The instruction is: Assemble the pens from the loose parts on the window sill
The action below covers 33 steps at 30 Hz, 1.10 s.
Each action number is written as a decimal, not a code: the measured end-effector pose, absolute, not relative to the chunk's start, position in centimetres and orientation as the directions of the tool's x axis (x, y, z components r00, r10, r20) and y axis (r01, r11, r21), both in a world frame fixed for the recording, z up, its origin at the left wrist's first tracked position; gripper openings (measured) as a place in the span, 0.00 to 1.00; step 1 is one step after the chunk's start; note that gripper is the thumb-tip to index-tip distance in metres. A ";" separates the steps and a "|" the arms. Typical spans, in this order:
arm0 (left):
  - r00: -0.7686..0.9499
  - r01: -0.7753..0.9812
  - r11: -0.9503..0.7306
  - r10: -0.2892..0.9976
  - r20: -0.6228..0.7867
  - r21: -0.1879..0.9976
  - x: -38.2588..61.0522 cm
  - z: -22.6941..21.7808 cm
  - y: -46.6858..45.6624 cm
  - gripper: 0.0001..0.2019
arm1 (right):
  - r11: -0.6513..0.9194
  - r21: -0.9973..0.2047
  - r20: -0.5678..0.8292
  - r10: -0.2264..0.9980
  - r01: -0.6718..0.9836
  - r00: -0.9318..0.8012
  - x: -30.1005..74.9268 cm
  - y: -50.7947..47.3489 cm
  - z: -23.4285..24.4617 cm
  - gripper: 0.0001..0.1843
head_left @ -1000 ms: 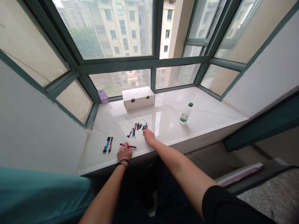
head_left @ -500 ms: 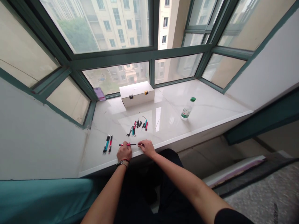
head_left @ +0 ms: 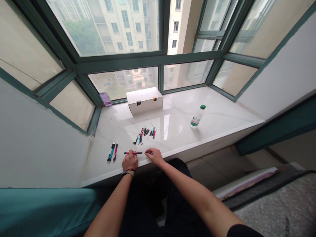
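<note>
Near the front edge of the white sill, my left hand (head_left: 130, 160) is closed round a red and black pen (head_left: 134, 152), which lies crosswise with its black end pointing right. Just beyond that end, my right hand (head_left: 154, 156) is pinched; the small part in its fingertips is too tiny to name. A narrow gap separates those fingertips from the pen. Left of my left hand, a few pens (head_left: 113, 152) in black, teal and red lie side by side. Farther back is a loose pile of pen parts (head_left: 145, 132), with black, red and teal pieces.
A white box (head_left: 145, 100) stands against the window at the back. To the right is a clear bottle (head_left: 196, 119) with a green cap. A purple item (head_left: 105, 98), blurred, leans in the left corner. The sill's front edge (head_left: 197, 149) runs close to my hands.
The view has shifted slightly. Both hands keep nearly the same pose, the left on the pen and the right pinched close to its black end.
</note>
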<state>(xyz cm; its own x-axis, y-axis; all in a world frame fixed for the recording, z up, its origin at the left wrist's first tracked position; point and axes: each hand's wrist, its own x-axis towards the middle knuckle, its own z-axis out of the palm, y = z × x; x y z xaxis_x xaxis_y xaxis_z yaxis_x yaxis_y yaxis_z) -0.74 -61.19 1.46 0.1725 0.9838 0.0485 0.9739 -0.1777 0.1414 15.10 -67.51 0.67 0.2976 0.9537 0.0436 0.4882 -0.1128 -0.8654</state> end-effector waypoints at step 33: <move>0.179 0.964 -0.187 0.982 0.062 0.188 -0.8 1.8 -61.5 0.17 | -0.234 -0.700 -0.005 0.946 0.674 0.323 13.6 -66.6 1.0 0.12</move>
<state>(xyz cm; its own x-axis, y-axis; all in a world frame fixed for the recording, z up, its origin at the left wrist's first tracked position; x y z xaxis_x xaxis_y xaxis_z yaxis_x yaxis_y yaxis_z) -0.78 -61.52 1.79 0.1787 0.9820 0.0617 0.9642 -0.1873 0.1877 13.61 -66.56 1.04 0.3234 0.9463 -0.0052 0.6741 -0.2342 -0.7005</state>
